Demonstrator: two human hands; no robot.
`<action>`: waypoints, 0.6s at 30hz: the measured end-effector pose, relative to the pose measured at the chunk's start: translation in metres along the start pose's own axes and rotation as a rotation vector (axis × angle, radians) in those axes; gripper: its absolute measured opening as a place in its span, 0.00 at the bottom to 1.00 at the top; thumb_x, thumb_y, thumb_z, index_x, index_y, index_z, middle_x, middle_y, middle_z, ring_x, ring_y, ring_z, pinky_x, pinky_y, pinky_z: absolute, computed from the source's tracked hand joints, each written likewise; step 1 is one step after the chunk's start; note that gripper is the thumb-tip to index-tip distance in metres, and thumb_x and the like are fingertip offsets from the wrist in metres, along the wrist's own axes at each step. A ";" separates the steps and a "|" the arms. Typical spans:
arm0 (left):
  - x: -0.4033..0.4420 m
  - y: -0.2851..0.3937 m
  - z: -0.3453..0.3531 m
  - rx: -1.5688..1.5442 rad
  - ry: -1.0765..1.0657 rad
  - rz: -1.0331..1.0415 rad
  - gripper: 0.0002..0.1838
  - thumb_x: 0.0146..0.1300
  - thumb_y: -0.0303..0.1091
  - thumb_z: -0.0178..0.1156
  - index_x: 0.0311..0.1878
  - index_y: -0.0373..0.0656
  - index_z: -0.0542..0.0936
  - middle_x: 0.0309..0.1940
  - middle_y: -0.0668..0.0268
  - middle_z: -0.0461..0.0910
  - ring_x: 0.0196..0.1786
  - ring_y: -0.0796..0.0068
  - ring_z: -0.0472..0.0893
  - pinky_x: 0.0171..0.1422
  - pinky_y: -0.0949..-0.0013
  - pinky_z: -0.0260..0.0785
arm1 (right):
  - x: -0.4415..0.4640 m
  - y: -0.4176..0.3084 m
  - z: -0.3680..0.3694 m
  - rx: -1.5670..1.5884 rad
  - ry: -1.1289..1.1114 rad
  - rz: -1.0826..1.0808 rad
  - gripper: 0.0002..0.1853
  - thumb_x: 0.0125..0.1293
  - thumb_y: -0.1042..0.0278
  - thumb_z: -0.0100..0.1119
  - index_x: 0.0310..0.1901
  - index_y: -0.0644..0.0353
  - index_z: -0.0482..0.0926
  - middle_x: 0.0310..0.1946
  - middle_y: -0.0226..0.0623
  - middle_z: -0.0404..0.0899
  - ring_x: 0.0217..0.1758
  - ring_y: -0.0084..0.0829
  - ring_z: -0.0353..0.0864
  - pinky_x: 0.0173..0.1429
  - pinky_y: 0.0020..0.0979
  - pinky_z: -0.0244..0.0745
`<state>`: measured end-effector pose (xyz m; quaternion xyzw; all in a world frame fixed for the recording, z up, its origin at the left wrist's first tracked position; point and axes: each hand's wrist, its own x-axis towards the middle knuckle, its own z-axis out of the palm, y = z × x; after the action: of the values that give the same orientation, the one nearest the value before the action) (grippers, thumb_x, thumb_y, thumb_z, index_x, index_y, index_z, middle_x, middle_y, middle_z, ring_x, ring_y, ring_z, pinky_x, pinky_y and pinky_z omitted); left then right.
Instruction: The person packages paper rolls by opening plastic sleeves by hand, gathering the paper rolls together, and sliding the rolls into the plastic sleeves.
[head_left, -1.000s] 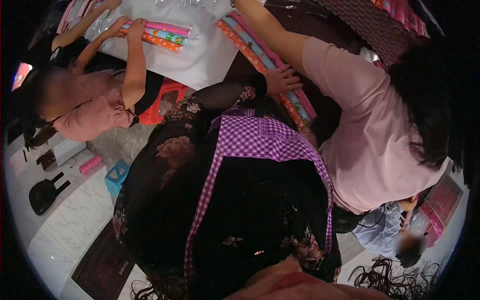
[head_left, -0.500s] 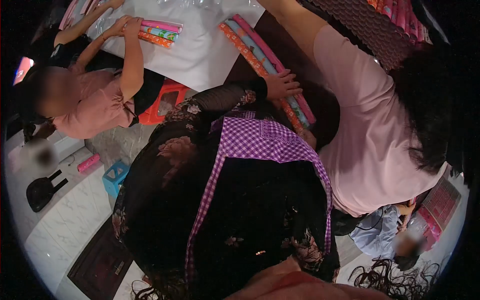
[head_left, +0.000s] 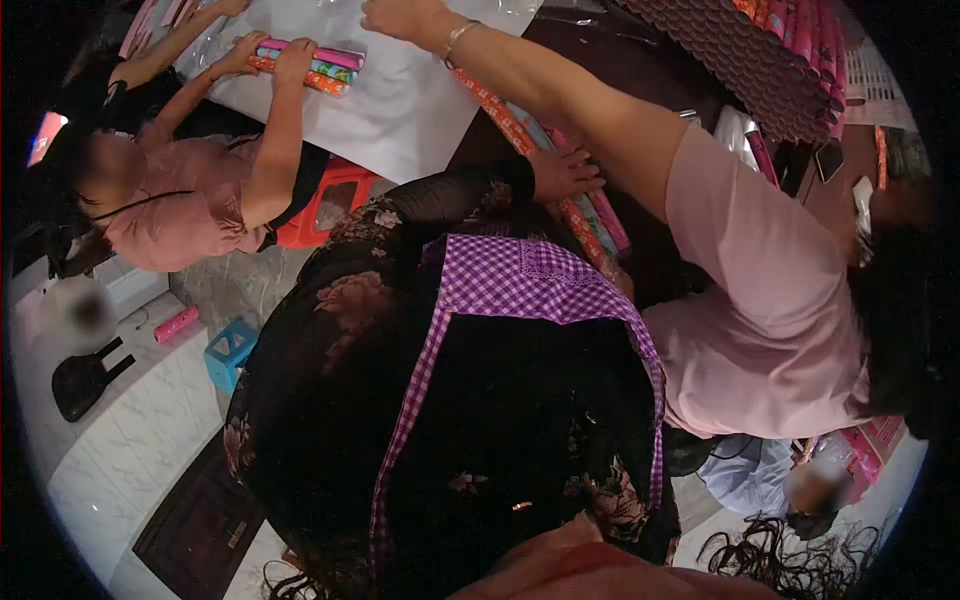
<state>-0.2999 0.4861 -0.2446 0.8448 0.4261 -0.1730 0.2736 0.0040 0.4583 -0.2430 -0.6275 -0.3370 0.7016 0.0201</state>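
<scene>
A bundle of patterned wrapping paper rolls [head_left: 575, 215], in orange, light blue and pink, lies slanted in front of me on the dark table. My left hand [head_left: 565, 175] reaches across its middle, fingers wrapped over the rolls. Close to the lower end of the bundle is a small part of my right hand [head_left: 620, 278]; its fingers are hidden behind the rolls and the purple checked apron [head_left: 530, 280]. A co-worker's bare arm [head_left: 560, 85] passes over the upper part of the bundle and covers some of it.
White sheeting [head_left: 400, 110] covers the table at the far left, where another person's hands hold similar rolls [head_left: 315, 68]. A large stack of rolls [head_left: 740, 70] lies at the upper right. Beside the table stands a red stool [head_left: 325, 205]; a blue stool [head_left: 232, 355] is behind.
The co-worker at my right has swung an arm leftward across the bundle, with the torso leaning lower. The other person's hands shifted slightly on their rolls. My left hand stays in place.
</scene>
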 end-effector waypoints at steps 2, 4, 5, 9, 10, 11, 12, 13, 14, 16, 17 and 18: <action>0.003 0.014 0.032 -0.247 0.216 0.049 0.57 0.41 0.59 0.70 0.73 0.49 0.55 0.68 0.59 0.62 0.71 0.49 0.59 0.75 0.44 0.47 | 0.038 0.038 -0.030 -0.012 -0.110 -0.109 0.13 0.69 0.63 0.56 0.35 0.66 0.79 0.29 0.31 0.76 0.33 0.23 0.72 0.38 0.30 0.66; 0.008 0.026 0.061 0.039 0.639 0.012 0.56 0.40 0.58 0.71 0.73 0.49 0.56 0.68 0.60 0.63 0.70 0.49 0.61 0.75 0.45 0.49 | 0.033 0.047 -0.041 -0.147 -0.139 -0.228 0.16 0.71 0.64 0.55 0.48 0.70 0.79 0.37 0.34 0.80 0.38 0.24 0.74 0.42 0.29 0.68; 0.006 0.029 0.049 0.119 0.653 -0.013 0.56 0.39 0.57 0.71 0.72 0.48 0.57 0.67 0.60 0.64 0.69 0.50 0.62 0.74 0.45 0.50 | 0.027 0.044 -0.044 -0.217 -0.126 -0.252 0.15 0.71 0.66 0.54 0.51 0.69 0.79 0.40 0.34 0.80 0.39 0.25 0.75 0.45 0.29 0.69; 0.027 0.041 0.058 0.167 0.814 0.005 0.54 0.42 0.61 0.69 0.71 0.49 0.59 0.63 0.62 0.67 0.68 0.52 0.62 0.74 0.46 0.50 | 0.032 0.062 -0.071 -0.319 -0.132 -0.282 0.15 0.68 0.74 0.53 0.54 0.65 0.80 0.43 0.37 0.81 0.43 0.26 0.77 0.49 0.29 0.71; 0.018 0.041 0.050 0.091 0.808 0.024 0.54 0.43 0.63 0.68 0.72 0.49 0.59 0.63 0.62 0.66 0.68 0.53 0.62 0.74 0.46 0.49 | 0.019 0.045 -0.068 -0.422 -0.108 -0.187 0.15 0.66 0.75 0.54 0.54 0.64 0.80 0.44 0.38 0.81 0.44 0.27 0.77 0.49 0.28 0.71; 0.019 0.045 0.045 0.083 0.800 0.066 0.54 0.43 0.63 0.68 0.72 0.49 0.59 0.63 0.62 0.66 0.68 0.53 0.62 0.74 0.46 0.49 | 0.005 0.035 -0.063 -0.434 -0.078 -0.230 0.15 0.65 0.73 0.57 0.53 0.65 0.80 0.44 0.37 0.82 0.44 0.26 0.77 0.49 0.28 0.72; 0.021 0.049 0.038 0.139 0.649 -0.012 0.54 0.44 0.65 0.67 0.72 0.49 0.58 0.64 0.62 0.66 0.69 0.53 0.61 0.74 0.46 0.49 | -0.001 0.031 -0.061 -0.450 -0.049 -0.277 0.16 0.65 0.71 0.59 0.53 0.65 0.80 0.44 0.37 0.82 0.45 0.26 0.78 0.49 0.28 0.72; 0.023 0.051 0.032 0.203 0.501 -0.097 0.55 0.45 0.67 0.66 0.73 0.49 0.57 0.65 0.62 0.65 0.69 0.53 0.61 0.75 0.46 0.48 | 0.034 0.062 -0.072 -0.389 -0.080 -0.297 0.19 0.64 0.66 0.63 0.55 0.65 0.79 0.45 0.36 0.82 0.46 0.26 0.78 0.50 0.27 0.71; 0.018 0.042 0.035 0.210 0.498 -0.075 0.55 0.45 0.67 0.66 0.73 0.49 0.57 0.65 0.62 0.65 0.69 0.53 0.61 0.75 0.46 0.48 | 0.034 0.057 -0.063 -0.372 -0.064 -0.295 0.19 0.64 0.66 0.63 0.55 0.65 0.79 0.45 0.36 0.82 0.46 0.26 0.78 0.50 0.27 0.71; 0.017 0.037 0.041 0.232 0.511 -0.091 0.55 0.46 0.67 0.65 0.73 0.49 0.56 0.67 0.62 0.64 0.70 0.53 0.59 0.75 0.47 0.48 | 0.024 0.038 -0.056 -0.189 -0.223 -0.338 0.23 0.64 0.61 0.65 0.56 0.65 0.78 0.44 0.36 0.82 0.45 0.25 0.78 0.50 0.28 0.72; 0.016 0.033 0.045 0.222 0.552 -0.072 0.55 0.46 0.66 0.66 0.73 0.48 0.56 0.67 0.62 0.63 0.70 0.53 0.60 0.75 0.47 0.48 | 0.008 0.021 -0.052 -0.219 -0.256 -0.320 0.23 0.65 0.59 0.63 0.57 0.64 0.78 0.42 0.38 0.83 0.43 0.25 0.78 0.49 0.29 0.72; 0.016 0.029 0.047 0.223 0.548 -0.060 0.55 0.46 0.66 0.66 0.73 0.48 0.56 0.67 0.62 0.63 0.70 0.53 0.60 0.75 0.47 0.48 | 0.015 0.028 -0.054 -0.209 -0.249 -0.317 0.23 0.65 0.59 0.63 0.57 0.64 0.78 0.42 0.38 0.83 0.43 0.25 0.78 0.49 0.29 0.72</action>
<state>-0.2695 0.4535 -0.2812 0.8718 0.4874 0.0079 0.0488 0.0599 0.4674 -0.2698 -0.4741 -0.5023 0.7228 0.0232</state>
